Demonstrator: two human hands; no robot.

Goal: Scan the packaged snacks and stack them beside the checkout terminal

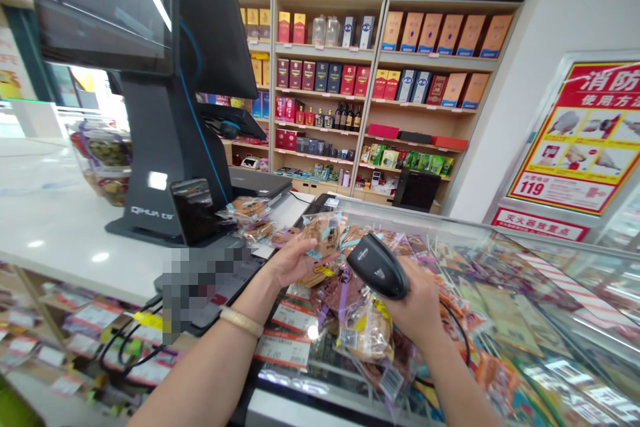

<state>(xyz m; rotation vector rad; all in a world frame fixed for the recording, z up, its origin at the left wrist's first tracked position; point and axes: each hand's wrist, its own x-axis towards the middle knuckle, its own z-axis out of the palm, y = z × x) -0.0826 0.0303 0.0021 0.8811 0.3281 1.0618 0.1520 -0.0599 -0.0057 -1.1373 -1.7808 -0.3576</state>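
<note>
My right hand (417, 303) grips a black handheld barcode scanner (379, 265), its head aimed left and down at clear packets of brown snacks. My left hand (295, 260), with a beige band on its wrist, holds one clear snack packet (323, 237) with blue printing, thumb on top. More packets of brown biscuits (363, 330) lie piled just below the scanner on the glass counter (525, 320). Further packets (247, 210) lie beside the base of the till.
A black checkout terminal (165, 113) with two screens stands on the white counter (55, 220) at left. A small black display (193, 210) leans by its base. Shelves of boxed goods and bottles (370, 80) fill the back wall. A red poster (585, 140) hangs at right.
</note>
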